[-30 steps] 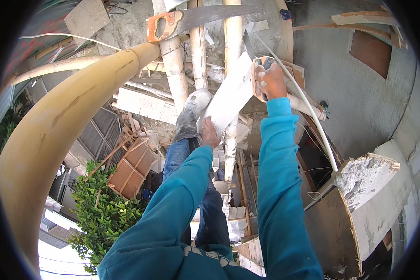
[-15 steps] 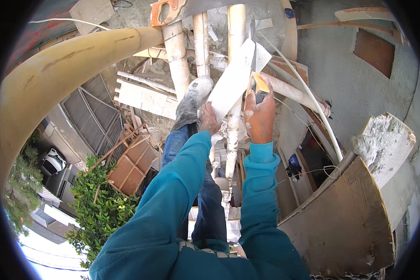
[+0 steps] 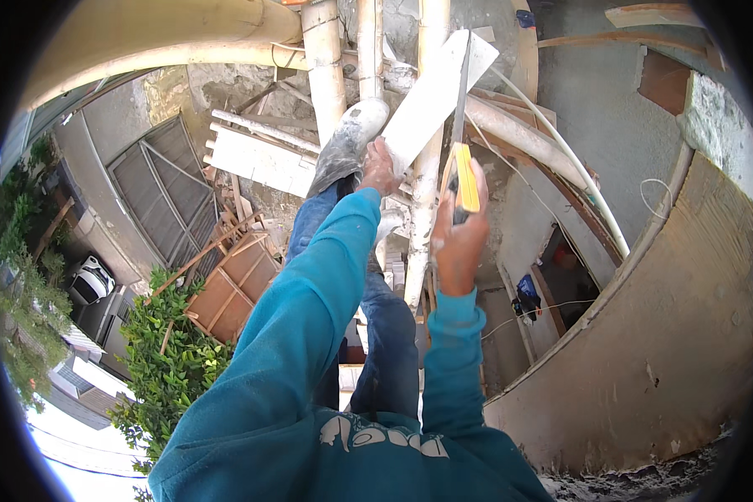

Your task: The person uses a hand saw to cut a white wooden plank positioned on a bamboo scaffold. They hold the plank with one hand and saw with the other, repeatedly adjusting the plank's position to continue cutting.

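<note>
We have the two hands well apart, both at a white board. The right hand (image 3: 459, 238) is clamped round the yellow and dark handle (image 3: 468, 180) of a handsaw (image 3: 459, 134). The saw's long axis runs nearly straight away from us: its handle is nearest, and its blade (image 3: 463, 84) points to the top of the view, leaning slightly right. The blade stands over the far right part of the white board (image 3: 418, 113), whose own long axis slants from near left to far right, crossing the rightmost bamboo pole (image 3: 432, 38).

Our left hand (image 3: 380, 170) is on the board's near end; whether its fingers close round the edge, we cannot tell. A dusty boot (image 3: 351, 138) is just beside that end, at the left. Farther left, we see a pale panel (image 3: 261, 161).
</note>
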`<control>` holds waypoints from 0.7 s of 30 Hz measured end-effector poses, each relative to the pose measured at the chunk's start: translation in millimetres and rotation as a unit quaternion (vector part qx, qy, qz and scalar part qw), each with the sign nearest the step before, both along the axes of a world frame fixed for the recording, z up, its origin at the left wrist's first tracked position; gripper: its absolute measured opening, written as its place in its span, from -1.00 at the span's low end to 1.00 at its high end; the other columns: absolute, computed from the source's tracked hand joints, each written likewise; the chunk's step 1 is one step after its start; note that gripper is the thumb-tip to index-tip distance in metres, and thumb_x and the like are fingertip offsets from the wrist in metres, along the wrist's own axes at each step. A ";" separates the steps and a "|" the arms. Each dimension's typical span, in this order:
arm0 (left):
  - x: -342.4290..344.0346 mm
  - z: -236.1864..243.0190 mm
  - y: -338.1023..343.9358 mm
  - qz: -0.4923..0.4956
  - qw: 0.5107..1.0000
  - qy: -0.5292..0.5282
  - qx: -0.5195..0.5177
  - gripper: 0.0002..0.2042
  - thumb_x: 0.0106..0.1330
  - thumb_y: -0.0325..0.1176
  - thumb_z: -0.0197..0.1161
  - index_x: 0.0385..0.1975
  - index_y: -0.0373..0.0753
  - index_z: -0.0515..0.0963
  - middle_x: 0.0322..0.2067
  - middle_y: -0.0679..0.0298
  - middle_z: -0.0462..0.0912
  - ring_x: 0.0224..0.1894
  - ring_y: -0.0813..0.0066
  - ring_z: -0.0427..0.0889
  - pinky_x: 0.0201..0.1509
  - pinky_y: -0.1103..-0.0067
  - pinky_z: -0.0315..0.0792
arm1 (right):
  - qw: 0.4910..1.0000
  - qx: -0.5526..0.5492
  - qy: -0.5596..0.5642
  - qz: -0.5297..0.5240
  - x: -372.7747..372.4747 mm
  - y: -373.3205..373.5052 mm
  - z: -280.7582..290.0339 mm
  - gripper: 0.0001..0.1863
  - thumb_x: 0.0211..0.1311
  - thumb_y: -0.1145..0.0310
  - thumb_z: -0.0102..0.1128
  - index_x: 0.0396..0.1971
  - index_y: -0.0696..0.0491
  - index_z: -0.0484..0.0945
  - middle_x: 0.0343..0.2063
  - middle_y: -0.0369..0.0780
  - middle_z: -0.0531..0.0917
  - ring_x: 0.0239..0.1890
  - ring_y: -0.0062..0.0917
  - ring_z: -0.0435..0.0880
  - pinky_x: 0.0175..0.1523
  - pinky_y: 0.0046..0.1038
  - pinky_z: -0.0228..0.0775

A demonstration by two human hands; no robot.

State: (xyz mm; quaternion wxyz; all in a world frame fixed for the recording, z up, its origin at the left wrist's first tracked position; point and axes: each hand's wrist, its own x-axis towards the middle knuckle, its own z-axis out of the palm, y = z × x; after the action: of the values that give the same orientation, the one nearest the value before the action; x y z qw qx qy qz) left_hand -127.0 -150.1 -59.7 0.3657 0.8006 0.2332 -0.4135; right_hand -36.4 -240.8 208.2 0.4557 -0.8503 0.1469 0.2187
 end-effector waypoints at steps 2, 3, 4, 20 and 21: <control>18.1 10.0 8.0 0.026 0.999 0.036 -0.029 0.20 0.05 -0.06 0.54 0.46 -0.43 -0.27 0.35 -0.31 0.07 0.43 -0.34 0.19 0.52 0.23 0.19 | 0.977 -0.071 -0.187 0.078 1.8 5.3 -76.8 -0.35 0.33 0.57 0.12 0.42 0.10 0.22 0.14 0.16 0.59 0.14 0.01 0.64 0.17 -0.22 0.49; 19.9 14.0 4.4 0.031 0.998 0.052 -0.020 0.20 0.04 -0.06 0.55 0.45 -0.42 -0.27 0.35 -0.31 0.07 0.43 -0.34 0.18 0.52 0.22 0.19 | 0.981 -0.054 -0.182 0.050 14.6 11.2 -87.0 -0.35 0.32 0.57 0.13 0.42 0.11 0.22 0.13 0.15 0.60 0.14 0.01 0.64 0.17 -0.21 0.49; 13.8 9.7 4.6 0.005 0.999 0.040 -0.032 0.24 0.02 -0.01 0.56 0.47 -0.43 -0.28 0.38 -0.34 0.02 0.44 -0.34 0.15 0.53 0.21 0.16 | 0.987 -0.046 -0.153 0.028 12.1 11.6 -77.2 -0.35 0.32 0.56 0.13 0.41 0.12 0.22 0.12 0.15 0.60 0.13 0.01 0.64 0.17 -0.20 0.48; 10.6 5.3 2.5 -0.006 1.000 0.002 -0.021 0.17 0.05 -0.08 0.58 0.45 -0.40 -0.20 0.40 -0.33 0.00 0.44 -0.30 0.17 0.52 0.18 0.19 | 0.998 -0.023 -0.037 -0.036 -140.9 -32.9 136.7 -0.43 0.35 0.56 0.09 0.35 0.32 0.27 0.13 0.12 0.56 0.18 -0.30 0.60 0.21 -0.31 0.48; 15.7 5.4 7.3 -0.002 0.999 0.010 -0.043 0.14 0.05 -0.08 0.58 0.43 -0.39 -0.15 0.38 -0.30 0.05 0.44 -0.29 0.19 0.50 0.17 0.22 | 0.996 -0.040 -0.069 -0.037 -160.9 -28.5 147.1 -0.48 0.37 0.50 0.12 0.28 0.36 0.34 0.02 0.06 0.62 0.05 -0.39 0.66 0.12 -0.32 0.53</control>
State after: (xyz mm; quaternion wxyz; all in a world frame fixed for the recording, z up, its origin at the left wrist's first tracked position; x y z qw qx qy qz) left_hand -111.3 -142.8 -54.3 0.3965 0.7803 0.2170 -0.4323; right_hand -197.2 -269.3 355.3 0.4381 -0.8748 0.1553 0.1369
